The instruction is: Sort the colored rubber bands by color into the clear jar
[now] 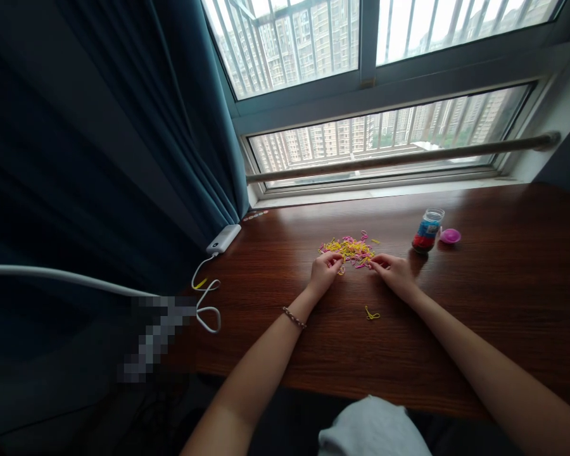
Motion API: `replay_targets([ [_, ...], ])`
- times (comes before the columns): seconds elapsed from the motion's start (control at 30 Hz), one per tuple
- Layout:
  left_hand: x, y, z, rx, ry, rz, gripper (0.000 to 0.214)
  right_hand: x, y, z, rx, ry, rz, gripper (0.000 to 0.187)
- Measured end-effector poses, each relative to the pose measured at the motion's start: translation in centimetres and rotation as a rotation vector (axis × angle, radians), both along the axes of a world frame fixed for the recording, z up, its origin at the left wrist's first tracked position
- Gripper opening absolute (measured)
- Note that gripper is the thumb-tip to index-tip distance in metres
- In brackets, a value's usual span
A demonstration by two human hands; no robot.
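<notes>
Heap of small yellow & pink pieces, qty. too many to count, ctr of frame, loose on tabletop; L hand at heap's lower-left edge, R hand at its lower-right edge, both w/ thumb & fingers drawn in narrow; can't tell if either pinch has a piece in it. Handling note (judgement): work from the heap's edge, fingertips only, 1 pc. at a time, light pinch, since thin pcs. probably snag on neighbours; wrists low for steadiness; forearms best kept off the small yellow cluster, lower ctr, between them. Materials: pcs. slim, loop- or hook-like, matl. too small to tell; tabletop dark reddish-brown, wood-grain, glossy w/ window glare. Jar, right of ctr, clear, upright, uncapped, approx. cylindrical, w/ blue & red on its side; pink-purple lid just beside it, rounded, smooth. Bracelet on L wrist, braided-looking. Left of ctr: white power bank, boxy, rounded corners, w/ thin white cable, looped. Upper left: blue curtain, soft folds. Upper right: window, gray frame
</notes>
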State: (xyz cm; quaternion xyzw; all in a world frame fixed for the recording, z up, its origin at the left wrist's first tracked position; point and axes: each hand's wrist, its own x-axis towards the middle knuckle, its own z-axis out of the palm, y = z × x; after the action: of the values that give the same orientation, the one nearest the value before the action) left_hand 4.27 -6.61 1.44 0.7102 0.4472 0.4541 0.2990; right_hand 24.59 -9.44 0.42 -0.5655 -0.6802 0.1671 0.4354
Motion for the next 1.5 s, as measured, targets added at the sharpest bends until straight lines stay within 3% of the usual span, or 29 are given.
replay_targets([
  [0.3, 0.2, -2.6, 2.1, -0.069, 0.175, -0.583, 0.018, -0.1, 0.0, 0.1, 0.04, -0.01, -0.082, 0.022],
  [0.37, 0.2, -2.7, 2.1, -0.067, 0.213, -0.634, 0.021, -0.1, 0.0, 0.1, 0.037, -0.016, -0.082, 0.022],
  [0.53, 0.2, -2.5, 1.6, -0.001, 0.215, -0.62, 0.024, 0.1, 0.2, -0.2, 0.041, -0.038, -0.094, 0.019],
  [0.7, 0.2, -2.2, 1.5, 0.055, 0.2, -0.455, 0.024, 0.1, 0.6, -1.0, 0.14, -0.14, -0.06, 0.02],
  [0.93, -1.5, -0.1, 1.0, 0.103, 0.012, 0.171, 0.027, 0.1, 0.5, -1.1, 0.118, -0.234, 0.005, 0.019],
  [1.13, -4.3, 3.1, -0.6, 0.049, -0.054, 0.506, 0.017, 0.0, 0.2, -0.8, 0.105, -0.237, 0.016, 0.019],
  [1.23, -5.1, 4.0, -1.4, -0.013, -0.054, 0.549, 0.016, 0.0, 0.2, -0.7, 0.107, -0.173, -0.02, 0.019],
  [1.37, -5.0, 3.8, -1.7, -0.044, -0.008, 0.495, 0.012, -0.1, 0.2, -0.3, 0.084, -0.031, -0.081, 0.016],
  [1.5, -4.4, 3.0, -1.1, -0.006, 0.223, 0.412, 0.013, -0.1, 0.1, 0.0, 0.068, 0.011, -0.135, 0.014],
])
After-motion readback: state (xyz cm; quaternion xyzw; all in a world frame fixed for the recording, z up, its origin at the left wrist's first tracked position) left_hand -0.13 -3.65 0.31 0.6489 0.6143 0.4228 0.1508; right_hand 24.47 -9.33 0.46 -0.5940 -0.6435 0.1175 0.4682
